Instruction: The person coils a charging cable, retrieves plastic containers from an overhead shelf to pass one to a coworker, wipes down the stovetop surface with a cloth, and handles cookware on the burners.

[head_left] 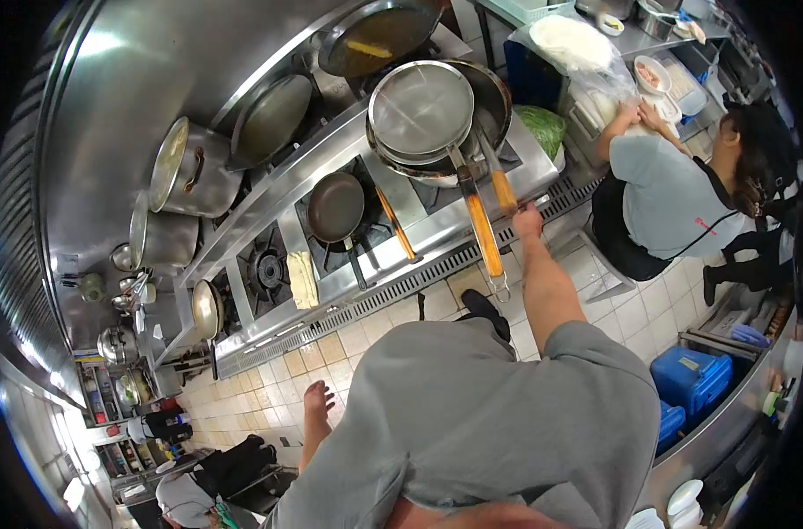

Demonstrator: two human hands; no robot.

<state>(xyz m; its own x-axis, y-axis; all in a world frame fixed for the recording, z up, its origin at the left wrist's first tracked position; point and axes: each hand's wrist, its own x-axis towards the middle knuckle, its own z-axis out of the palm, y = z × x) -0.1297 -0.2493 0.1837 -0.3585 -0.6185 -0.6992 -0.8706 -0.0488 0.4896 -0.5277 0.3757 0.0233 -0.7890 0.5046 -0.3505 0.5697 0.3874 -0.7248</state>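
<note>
At the end of a wooden handle (504, 192), my right hand (528, 222) is closed; the handle runs up into a large wok (492, 97) on the stove. A round mesh strainer (421, 106) lies over that wok, its longer wooden handle (483, 231) pointing down past the stove edge, near my right hand. My left hand (317, 401) hangs over the tiled floor with its fingers apart, holding nothing. A small dark frying pan (335, 207) sits on a burner, a folded cloth (302, 280) to its left.
A co-worker (675, 189) sits at the right, both hands at a counter with bowls. Large pots (193, 172) stand behind the stove. Blue bins (691, 381) are at the lower right. Another person (190, 495) is at the lower left.
</note>
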